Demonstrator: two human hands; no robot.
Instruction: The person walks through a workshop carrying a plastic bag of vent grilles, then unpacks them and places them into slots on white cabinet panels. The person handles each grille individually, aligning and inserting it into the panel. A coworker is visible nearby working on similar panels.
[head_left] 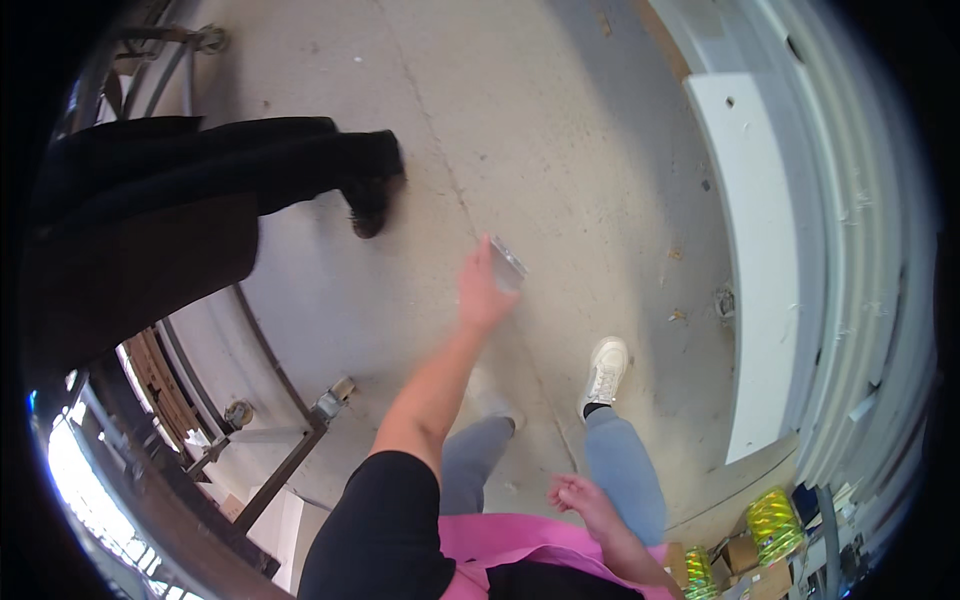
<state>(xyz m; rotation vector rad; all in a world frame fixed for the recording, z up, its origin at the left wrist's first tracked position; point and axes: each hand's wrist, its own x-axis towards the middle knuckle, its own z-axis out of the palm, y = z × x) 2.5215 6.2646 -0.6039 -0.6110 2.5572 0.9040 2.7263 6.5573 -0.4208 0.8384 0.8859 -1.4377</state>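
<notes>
My left hand [483, 290] is stretched out ahead over the floor, closed around a flat grey rectangular object [508, 262] with a shiny edge. Motion blur keeps its exact kind from showing. Nearer my body, in front of the pink garment [500, 535], my right hand [585, 500] hangs with its fingers curled in, and nothing shows in it. Below are my legs in light blue trousers; one white shoe [605, 370] is sharp, the other blurred.
At the left another person's black-clothed legs [300, 160] stand by metal-framed carts with a caster [335, 398]. Along the right runs a stack of long pale panels [765, 250]. Shiny yellow-green rolls [775, 525] and cardboard boxes sit at the lower right. Small debris dots the concrete floor [560, 150].
</notes>
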